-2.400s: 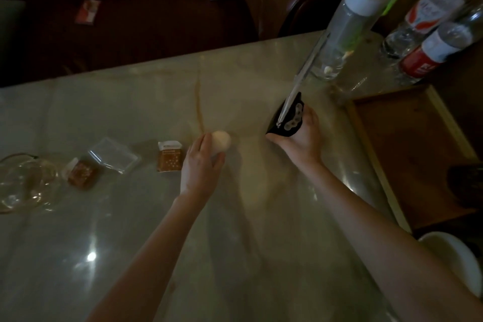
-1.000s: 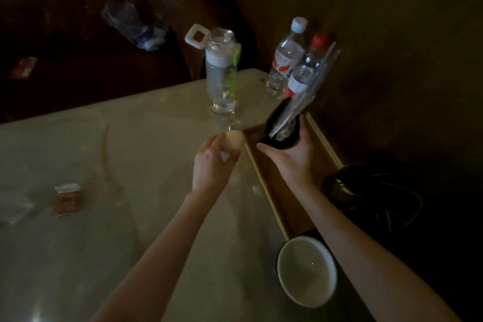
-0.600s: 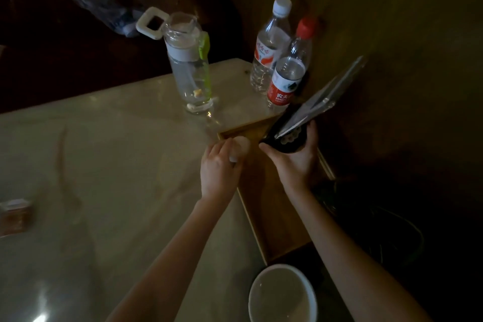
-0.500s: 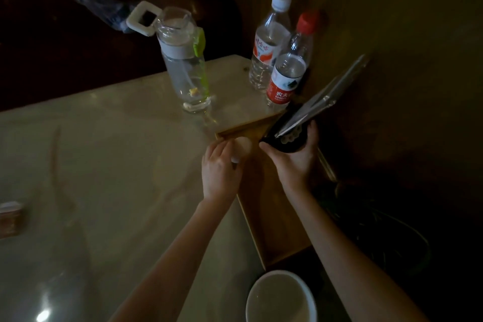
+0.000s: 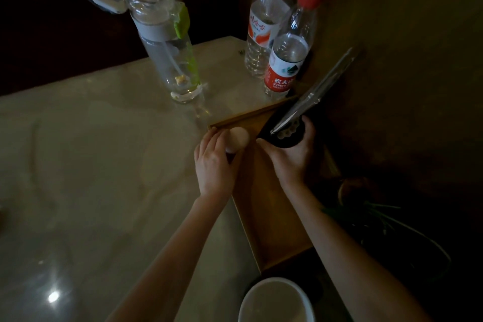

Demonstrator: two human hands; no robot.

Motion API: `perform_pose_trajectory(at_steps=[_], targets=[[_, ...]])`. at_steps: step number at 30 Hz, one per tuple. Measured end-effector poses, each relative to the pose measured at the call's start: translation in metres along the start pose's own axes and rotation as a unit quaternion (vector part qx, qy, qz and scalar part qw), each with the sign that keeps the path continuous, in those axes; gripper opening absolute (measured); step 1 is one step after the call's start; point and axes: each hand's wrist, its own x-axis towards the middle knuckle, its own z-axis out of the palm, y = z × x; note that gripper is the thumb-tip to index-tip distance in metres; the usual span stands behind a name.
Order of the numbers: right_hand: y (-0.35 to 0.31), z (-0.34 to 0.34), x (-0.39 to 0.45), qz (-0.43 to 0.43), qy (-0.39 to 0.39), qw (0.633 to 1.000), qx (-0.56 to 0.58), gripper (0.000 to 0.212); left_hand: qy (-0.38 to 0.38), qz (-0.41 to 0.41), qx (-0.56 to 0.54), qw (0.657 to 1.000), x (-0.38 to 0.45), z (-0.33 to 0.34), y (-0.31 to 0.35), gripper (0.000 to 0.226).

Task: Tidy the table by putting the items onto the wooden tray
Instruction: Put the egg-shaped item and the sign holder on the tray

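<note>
dim room, pale glossy worktop [image 5: 91, 165] fills the left side, a light glare spot near the bottom left. toward the back stands a clear sports bottle [image 5: 167, 42] with a grey collar, white loop handle and green strap, upright, a little water and some bits at the bottom. right of it two plastic water bottles near the worktop's back corner: white-capped bottle [image 5: 264, 26] behind, red-capped bottle [image 5: 290, 44] with red label just in front and touching or nearly so. the wooden tray [image 5: 271, 217] sits at the worktop's right edge, its far corner just in front of the red-capped bottle. left hand [image 5: 213, 162] is over the tray's far left corner, fingers curled round a pale egg-like ball [image 5: 237, 140]; the ball is right at the tray rim, can't tell if it touches the wood. right hand [image 5: 291, 154] is over the tray's far end, gripping a black packet [image 5: 285, 128] with pale round shapes on its face and a long clear plastic top sticking up and to the right; packet is tilted, held off the tray floor as far as i can see. bottom centre, a white bowl [image 5: 274, 300] near the tray's near end. far right is dark, some green leaves [image 5: 379, 214] faintly visible.
</note>
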Motion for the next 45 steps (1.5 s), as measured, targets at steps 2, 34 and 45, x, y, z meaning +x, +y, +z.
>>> perform_pose_trajectory(at_steps=[2, 34, 45], targets=[[0.001, -0.001, -0.001, -0.004, 0.000, 1.000, -0.009, 0.094, 0.005, -0.007, -0.003, 1.000, -0.001, 0.001, 0.000, 0.054], [-0.023, -0.026, -0.033, -0.051, -0.049, 0.965, -0.253, 0.047, -0.105, -0.030, 0.144, 0.984, -0.063, -0.036, -0.064, 0.072], [-0.033, -0.004, -0.049, -0.179, -0.075, 0.949, -0.249, 0.026, -0.086, -0.031, 0.161, 0.983, -0.065, -0.033, -0.064, 0.066]])
